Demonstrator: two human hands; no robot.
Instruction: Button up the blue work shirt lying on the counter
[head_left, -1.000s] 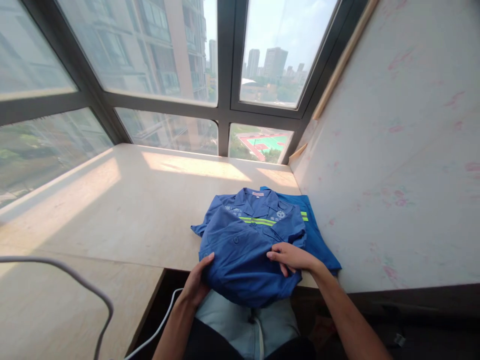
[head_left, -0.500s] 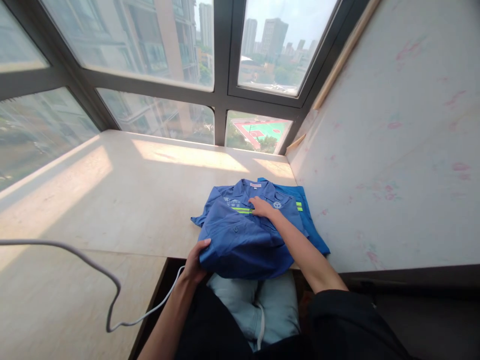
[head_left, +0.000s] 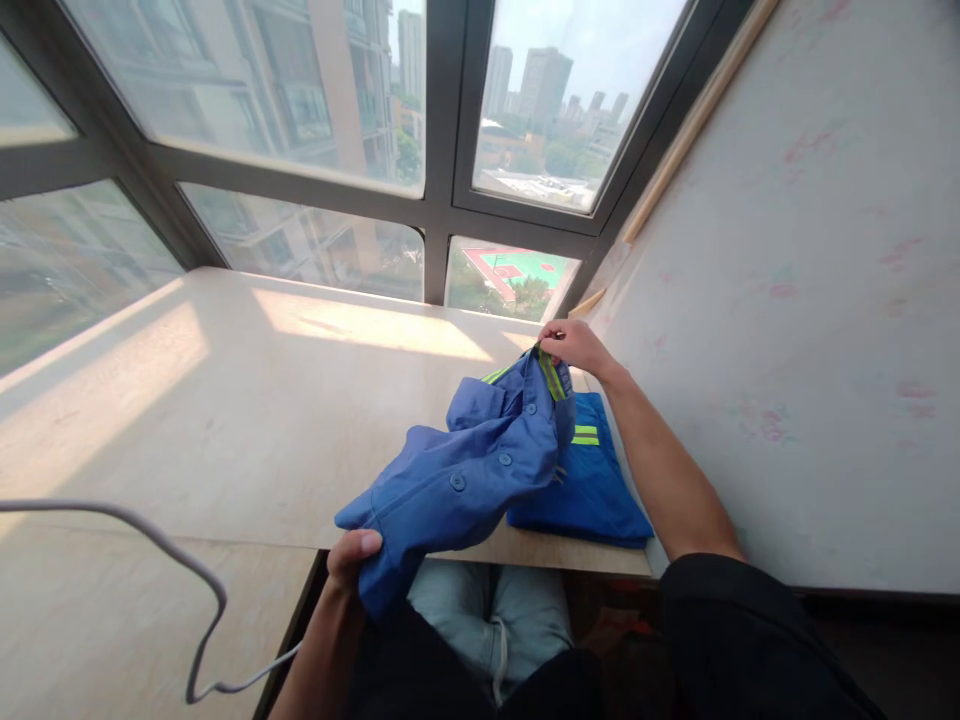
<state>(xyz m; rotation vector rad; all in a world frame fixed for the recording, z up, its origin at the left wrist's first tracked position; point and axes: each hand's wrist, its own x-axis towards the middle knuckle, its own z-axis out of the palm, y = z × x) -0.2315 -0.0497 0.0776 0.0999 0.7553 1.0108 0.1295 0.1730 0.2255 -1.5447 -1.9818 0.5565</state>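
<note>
A blue work shirt (head_left: 480,470) with buttons and yellow-green reflective strips is stretched between my hands. My left hand (head_left: 352,560) grips its near left end, thumb on top, past the table edge. At the far right, the pinched fingers of my right hand (head_left: 574,345) hold the shirt up by the cloth next to a reflective strip. The shirt's middle hangs loosely folded and hides part of what lies behind. Under and right of it, a folded brighter blue garment (head_left: 592,490) with a reflective strip lies flat on the table.
The pale wooden tabletop (head_left: 300,420) reaches left and back to the windows (head_left: 322,240), with patches of sunlight on it. A grey cable (head_left: 202,580) loops over its left front part. A patterned wall (head_left: 787,300) rises close on the right.
My right hand has lifted the shirt up and away from the stack, off the folded garment. My left hand has moved left and toward me with its end of the shirt. The view has shifted slightly.
</note>
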